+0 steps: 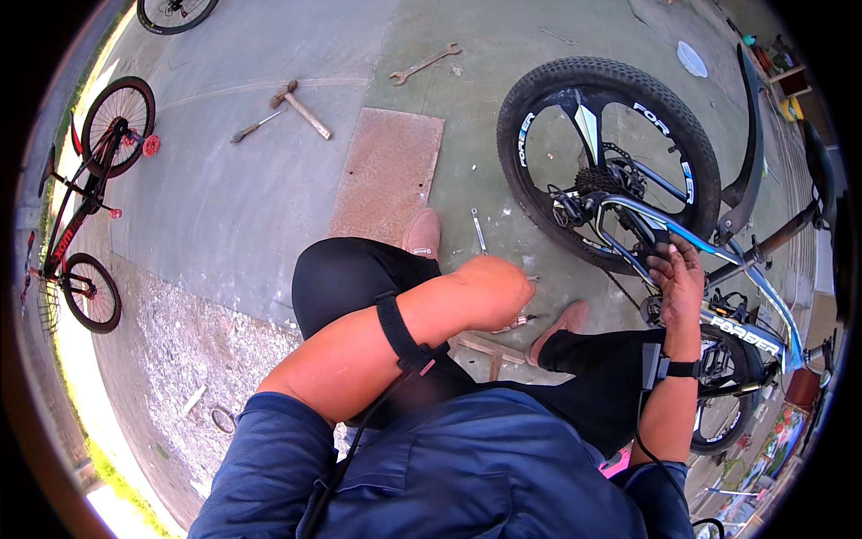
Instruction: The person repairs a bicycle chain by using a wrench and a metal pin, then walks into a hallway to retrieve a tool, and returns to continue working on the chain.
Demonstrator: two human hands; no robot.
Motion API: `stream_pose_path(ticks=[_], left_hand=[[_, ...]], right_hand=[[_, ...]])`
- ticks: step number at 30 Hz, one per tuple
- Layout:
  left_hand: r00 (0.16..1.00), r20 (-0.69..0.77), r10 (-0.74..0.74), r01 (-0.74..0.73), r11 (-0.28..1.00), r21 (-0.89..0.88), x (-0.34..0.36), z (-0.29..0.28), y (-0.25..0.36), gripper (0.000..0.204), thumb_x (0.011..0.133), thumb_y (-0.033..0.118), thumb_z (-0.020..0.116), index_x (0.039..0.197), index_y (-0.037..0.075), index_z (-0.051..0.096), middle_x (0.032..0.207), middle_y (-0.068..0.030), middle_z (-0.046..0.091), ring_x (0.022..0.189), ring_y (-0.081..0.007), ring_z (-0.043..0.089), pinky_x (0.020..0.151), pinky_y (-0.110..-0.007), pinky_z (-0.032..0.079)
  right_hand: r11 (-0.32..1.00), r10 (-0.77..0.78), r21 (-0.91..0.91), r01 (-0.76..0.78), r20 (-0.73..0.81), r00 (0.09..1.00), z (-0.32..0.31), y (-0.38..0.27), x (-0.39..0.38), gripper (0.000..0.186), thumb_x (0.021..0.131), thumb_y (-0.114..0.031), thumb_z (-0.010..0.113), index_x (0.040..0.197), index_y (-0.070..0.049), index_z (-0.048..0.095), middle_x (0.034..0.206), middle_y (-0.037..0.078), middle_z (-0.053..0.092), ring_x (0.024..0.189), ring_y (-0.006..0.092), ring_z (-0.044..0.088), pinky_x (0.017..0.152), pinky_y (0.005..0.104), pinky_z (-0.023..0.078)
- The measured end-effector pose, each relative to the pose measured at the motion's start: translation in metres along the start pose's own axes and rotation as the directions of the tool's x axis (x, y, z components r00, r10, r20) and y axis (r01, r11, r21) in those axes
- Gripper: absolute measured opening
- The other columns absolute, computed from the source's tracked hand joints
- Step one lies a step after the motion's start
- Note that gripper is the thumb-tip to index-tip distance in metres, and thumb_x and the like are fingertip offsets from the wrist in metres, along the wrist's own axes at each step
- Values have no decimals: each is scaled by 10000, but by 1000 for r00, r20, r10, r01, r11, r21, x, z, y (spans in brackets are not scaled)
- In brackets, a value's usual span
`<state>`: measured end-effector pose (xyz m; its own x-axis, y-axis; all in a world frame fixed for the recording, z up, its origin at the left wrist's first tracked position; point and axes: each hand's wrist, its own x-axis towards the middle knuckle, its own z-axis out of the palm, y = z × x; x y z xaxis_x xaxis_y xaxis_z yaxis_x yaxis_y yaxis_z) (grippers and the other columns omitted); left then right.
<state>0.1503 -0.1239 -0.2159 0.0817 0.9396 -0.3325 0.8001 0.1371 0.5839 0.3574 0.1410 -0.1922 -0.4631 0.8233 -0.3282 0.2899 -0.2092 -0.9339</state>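
Note:
A black bicycle with white and blue markings [775, 304] lies on its side at the right, rear wheel [540, 90] uppermost in the picture. My right hand [675, 274] has its fingers curled on its frame near that wheel. My left hand [503, 289] reaches down in the centre, fingers hidden beneath it, near a small metal tool [530, 319] on the floor. A silver spanner [478, 226] lies beside my pink shoe [422, 232], and a wooden piece [492, 349] is between my feet.
A red-black bicycle [79, 220] stands at the left. Farther ahead lie a hammer [305, 112], screwdriver [251, 128], large spanner [422, 65] and white dish [691, 58]. A rusty metal sheet [382, 162] lies before my feet. Assorted items [790, 85] line the right edge.

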Motion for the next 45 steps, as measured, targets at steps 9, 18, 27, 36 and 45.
stream_pose_path(ticks=[9, 18, 27, 36, 45], left_hand=[[988, 148, -48, 37, 996, 77, 10, 1, 5, 340, 763, 280, 709, 997, 42, 639, 945, -162, 643, 900, -368, 624, 754, -469, 495], [999, 48, 8, -10, 999, 48, 18, -23, 37, 346, 778, 293, 704, 1011, 46, 632, 930, -154, 621, 860, -370, 618, 740, -449, 495], [955, 298, 3, 18, 997, -69, 90, -2, 13, 355, 781, 322, 694, 985, 37, 635, 915, -173, 632, 856, -370, 625, 744, -440, 499], [827, 519, -217, 362, 911, -196, 129, -28, 6, 377, 785, 350, 703, 901, -5, 658, 863, -194, 669, 809, -335, 654, 736, -386, 507], [822, 487, -295, 485, 811, -326, 99, -196, 116, 357, 814, 276, 707, 987, -30, 647, 901, -164, 687, 852, -258, 667, 783, -338, 514]], right_hand=[[992, -50, 107, 66, -140, 989, -61, 10, -36, 270, 949, -162, 567, 1193, -59, 515, 982, 74, 637, 756, 144, 660, 604, 225, 520], [991, 3, 137, 2, -35, 999, -58, 36, -21, 270, 941, -173, 571, 1181, -57, 526, 942, 67, 647, 731, 152, 655, 595, 240, 506], [985, 174, -68, -160, 371, 912, -24, 51, 24, 261, 893, -144, 640, 1113, -24, 566, 852, 32, 606, 705, 109, 604, 591, 251, 482], [871, 486, -104, -480, 322, 813, -12, 52, 13, 251, 877, -219, 666, 1017, -19, 605, 739, 49, 626, 589, 125, 595, 527, 288, 509], [789, 588, 117, -603, 145, 796, -39, -9, -82, 223, 909, -224, 636, 1063, -69, 589, 871, 17, 633, 707, 111, 622, 567, 272, 504]])
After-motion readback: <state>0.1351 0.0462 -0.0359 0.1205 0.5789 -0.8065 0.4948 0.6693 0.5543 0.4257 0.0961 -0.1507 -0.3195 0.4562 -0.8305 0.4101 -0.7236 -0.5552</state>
